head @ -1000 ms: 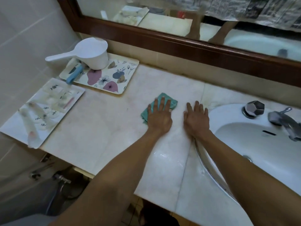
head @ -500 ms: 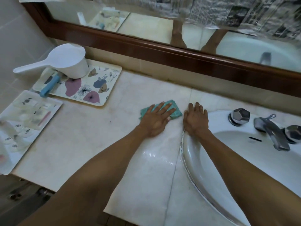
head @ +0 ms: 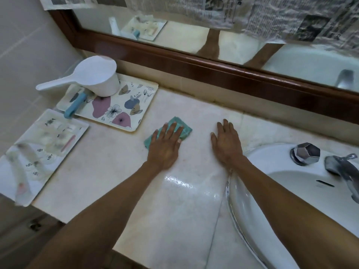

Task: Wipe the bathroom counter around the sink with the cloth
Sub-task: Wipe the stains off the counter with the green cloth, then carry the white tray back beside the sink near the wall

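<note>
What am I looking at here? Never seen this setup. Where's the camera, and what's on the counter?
There is no robot: a person works with bare hands, and the one wide-angle camera sits on their head, looking forward and down. The left hand lies flat on a teal cloth, pressing it onto the marble counter. The right hand rests open on the bare counter beside the white sink and holds nothing. A faucet and a faceted chrome knob sit on the sink's rim. At the left, a floral tray carries a white dipper and a blue-handled item; a second tray holds blurred toiletries. Above is a wood-framed mirror, partly covered with newspaper.
</note>
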{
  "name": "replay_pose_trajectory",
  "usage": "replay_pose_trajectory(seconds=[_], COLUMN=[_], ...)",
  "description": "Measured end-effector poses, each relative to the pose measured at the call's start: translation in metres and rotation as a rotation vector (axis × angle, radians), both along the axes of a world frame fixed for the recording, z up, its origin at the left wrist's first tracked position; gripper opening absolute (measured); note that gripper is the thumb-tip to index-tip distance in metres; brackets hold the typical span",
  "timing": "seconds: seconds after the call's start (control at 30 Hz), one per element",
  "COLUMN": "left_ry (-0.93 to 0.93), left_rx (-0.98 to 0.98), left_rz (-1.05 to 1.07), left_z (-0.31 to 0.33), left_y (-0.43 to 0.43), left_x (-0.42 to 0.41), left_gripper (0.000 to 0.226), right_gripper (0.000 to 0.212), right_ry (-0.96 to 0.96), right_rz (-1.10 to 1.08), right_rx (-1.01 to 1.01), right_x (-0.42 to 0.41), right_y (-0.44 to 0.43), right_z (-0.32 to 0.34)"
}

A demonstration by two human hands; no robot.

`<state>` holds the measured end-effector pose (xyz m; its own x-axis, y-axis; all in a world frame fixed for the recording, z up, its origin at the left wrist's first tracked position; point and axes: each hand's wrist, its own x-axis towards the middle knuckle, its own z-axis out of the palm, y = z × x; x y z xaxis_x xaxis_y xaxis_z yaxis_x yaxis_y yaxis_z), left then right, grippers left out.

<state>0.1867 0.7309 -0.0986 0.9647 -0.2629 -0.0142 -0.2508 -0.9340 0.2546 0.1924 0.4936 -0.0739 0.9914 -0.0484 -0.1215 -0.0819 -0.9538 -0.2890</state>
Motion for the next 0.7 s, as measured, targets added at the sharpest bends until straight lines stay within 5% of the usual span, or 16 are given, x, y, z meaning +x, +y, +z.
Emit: replay_pose_trajectory(seconds=[0.17, 0.53, 0.7], left_ry=[-0.034, 0.173, 0.304], left_rx=[-0.008, -0.184, -0.461], left_rz=[-0.059, 0.209, 0.107], left_z=[-0.004, 0.016, 0.071], left_y=[0.027, -0.012, 0.053], left_x=[-0.055, 0.029, 0.005], left_gripper=[0.051, 0.053, 0.05], right_gripper=[0.059, 0.054, 0.03], right_ry=[0.021, -0.016, -0.193], right_rz=[-0.015, -0.15, -0.247], right_rx=[0.014, 0.034, 0.286], right_x=[-0.005, -0.017, -0.029], right_y=[0.031, 0.066, 0.112], right_z=[0.001, -0.003, 0.022])
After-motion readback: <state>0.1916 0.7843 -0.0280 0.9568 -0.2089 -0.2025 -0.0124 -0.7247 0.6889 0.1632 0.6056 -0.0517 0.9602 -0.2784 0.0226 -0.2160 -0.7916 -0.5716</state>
